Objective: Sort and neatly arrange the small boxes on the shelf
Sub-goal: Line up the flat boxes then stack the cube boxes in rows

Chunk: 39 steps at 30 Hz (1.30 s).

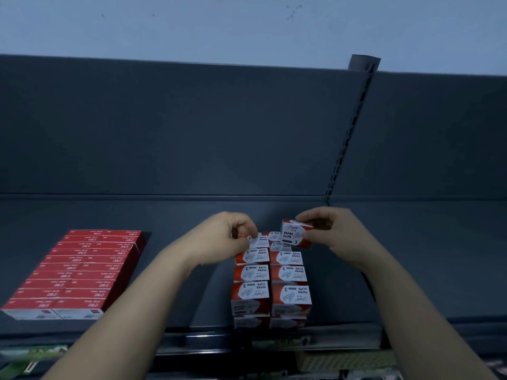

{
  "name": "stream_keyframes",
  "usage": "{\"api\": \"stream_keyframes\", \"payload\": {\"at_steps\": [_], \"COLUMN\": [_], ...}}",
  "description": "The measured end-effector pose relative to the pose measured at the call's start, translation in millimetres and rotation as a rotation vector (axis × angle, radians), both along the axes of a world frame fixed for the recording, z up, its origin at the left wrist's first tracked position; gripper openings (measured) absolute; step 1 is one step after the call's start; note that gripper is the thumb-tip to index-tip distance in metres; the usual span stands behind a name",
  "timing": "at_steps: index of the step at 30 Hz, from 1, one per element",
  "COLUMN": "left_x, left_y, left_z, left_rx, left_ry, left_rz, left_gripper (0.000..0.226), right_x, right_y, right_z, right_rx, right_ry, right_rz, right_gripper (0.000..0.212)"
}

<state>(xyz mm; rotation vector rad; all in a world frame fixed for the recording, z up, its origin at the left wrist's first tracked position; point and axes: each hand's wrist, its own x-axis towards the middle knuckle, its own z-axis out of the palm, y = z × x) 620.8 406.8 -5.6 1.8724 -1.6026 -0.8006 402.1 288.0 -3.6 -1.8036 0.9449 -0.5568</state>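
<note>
Paper-clip boxes (290, 274), small and red and white, stand in two tidy columns at the lower centre of the frame, running from the front edge of a dark grey shelf (439, 256) toward its back; their printed tops read upside down from this view, and a second layer shows beneath them at the front. The left hand (225, 237) reaches in from the lower left, its fingers and thumb curled round the rearmost box (256, 240) of the left-hand column, which sits level with its neighbours. The right hand (332, 231) comes in from the lower right and pinches a lifted box (295, 234) between thumb below and bent fingers above, holding it slightly tilted just over the far end of the right-hand column, its "PAPER CLIPS" label turned the readable way. The two hands are near each other but apart. At the left of the frame, well apart from the columns, lies a block of flat red boxes (79, 270) packed in close rows, white ends facing forward. Behind everything rises a dark back panel (164, 127) with a slotted upright (349, 127) at right of centre, and a pale blue wall (219, 23) fills the top. Blurred goods show along the bottom edge.
</note>
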Motion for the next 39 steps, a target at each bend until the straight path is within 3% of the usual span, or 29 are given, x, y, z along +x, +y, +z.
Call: {"api": "stream_keyframes", "payload": {"at_steps": [13,21,25,31,39], "left_x": [2,2,9,24,19], "left_y": [5,-1,-6,-19,-24], "left_z": [-5,-5,-1,-13,-30], "left_rx": [-0.007,-0.021,-0.023,0.104,0.148], "left_ry": [-0.036,-0.030,-0.129,-0.206,-0.114], "left_rz": [-0.008,0.031,0.096,0.135,0.130], "left_gripper": [0.010,0.015,0.022,0.025,0.019], "right_x": [11,17,17,22,31], "right_y": [18,11,2,-16,-7], "right_z": [-6,-14,-16,-28,-36], "right_rx": [-0.073,-0.058,-0.085,0.043,0.181], "right_ry": [0.185,0.115,0.139,0.294,0.178], "right_rz": [0.101,0.065,0.016,0.025,0.048], "right_gripper": [0.015,0.020,0.020,0.021,0.022]}}
